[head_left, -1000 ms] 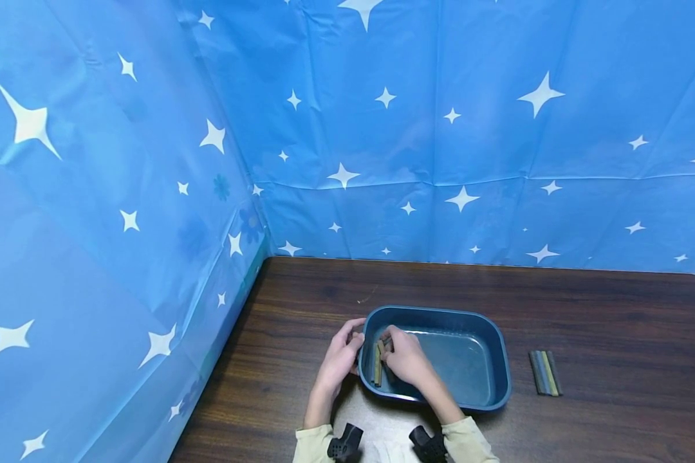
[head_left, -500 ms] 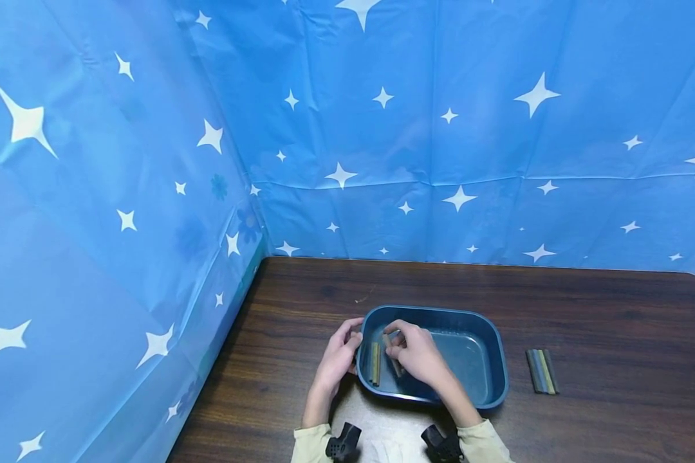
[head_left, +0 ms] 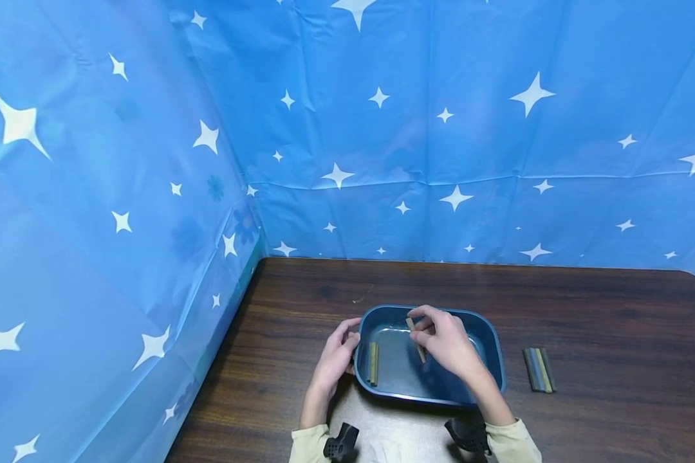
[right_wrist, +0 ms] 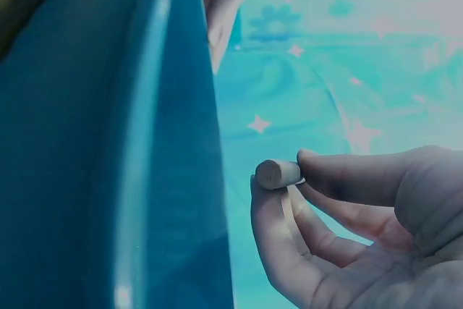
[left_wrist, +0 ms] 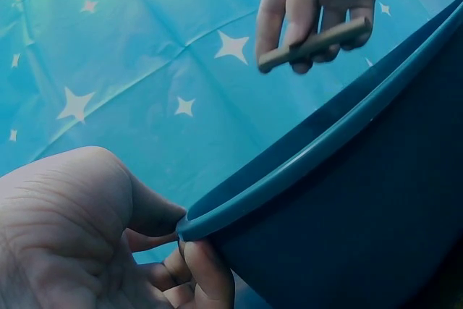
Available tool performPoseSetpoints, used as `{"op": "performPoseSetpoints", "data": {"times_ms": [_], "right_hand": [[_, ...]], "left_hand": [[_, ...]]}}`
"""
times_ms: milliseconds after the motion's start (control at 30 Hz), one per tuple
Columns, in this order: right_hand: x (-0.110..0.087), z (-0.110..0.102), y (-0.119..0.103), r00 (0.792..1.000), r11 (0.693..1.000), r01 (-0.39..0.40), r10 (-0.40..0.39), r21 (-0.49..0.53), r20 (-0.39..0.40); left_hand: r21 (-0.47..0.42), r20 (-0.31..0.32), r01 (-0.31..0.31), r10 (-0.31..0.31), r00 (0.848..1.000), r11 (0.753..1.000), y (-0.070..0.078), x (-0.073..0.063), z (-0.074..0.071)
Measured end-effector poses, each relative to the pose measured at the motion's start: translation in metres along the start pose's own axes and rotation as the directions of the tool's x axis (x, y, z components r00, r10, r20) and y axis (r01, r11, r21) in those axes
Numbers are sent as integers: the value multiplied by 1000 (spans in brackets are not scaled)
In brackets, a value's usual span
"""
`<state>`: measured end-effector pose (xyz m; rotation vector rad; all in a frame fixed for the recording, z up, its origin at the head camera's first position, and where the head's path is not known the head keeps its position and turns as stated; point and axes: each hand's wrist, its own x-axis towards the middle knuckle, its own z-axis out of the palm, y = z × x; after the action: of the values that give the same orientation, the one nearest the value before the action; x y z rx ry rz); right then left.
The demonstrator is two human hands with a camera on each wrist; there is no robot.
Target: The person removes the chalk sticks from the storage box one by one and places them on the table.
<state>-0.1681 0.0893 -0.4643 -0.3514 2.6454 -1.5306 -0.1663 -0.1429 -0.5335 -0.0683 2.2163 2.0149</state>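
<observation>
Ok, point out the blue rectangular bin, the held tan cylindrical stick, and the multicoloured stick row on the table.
Blue rectangular bin [head_left: 396, 369]: head view, bare floor.
Tan cylindrical stick [left_wrist: 322, 41]: left wrist view, middle.
Multicoloured stick row [head_left: 539, 370]: head view, centre.

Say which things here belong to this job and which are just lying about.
Probably the job:
blue rectangular tub
tan cylindrical stick, held
slim olive-brown sticks inside the tub
likely the untouched row of multicoloured sticks

Merely surroundings:
dark wood-grain table
blue star-print curtain
</observation>
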Motion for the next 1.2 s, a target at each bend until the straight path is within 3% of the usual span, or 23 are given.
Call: {"op": "performPoseSetpoints", "data": {"times_ms": [300,633,1000,1200], "right_hand": [[-8,-22,5,1000,1000,-5,5,-19,-11],[-18,-51,22,1000,1000,-14,14,3,-13],[-32,-87,44,981,990,-96,112,103,-159],[-41,-106,59,967,987,-125,144,101,-209]], "left_hand": [[-18,-12,-1,1,1000,1000,-3,-6,-3],[-18,12,-31,31,999,999,-4,-1,-2],[-28,9,-6,6,1000,1000,-2,-1,0],[-45,11,-7,7,1000,999,-1,0,0]]}}
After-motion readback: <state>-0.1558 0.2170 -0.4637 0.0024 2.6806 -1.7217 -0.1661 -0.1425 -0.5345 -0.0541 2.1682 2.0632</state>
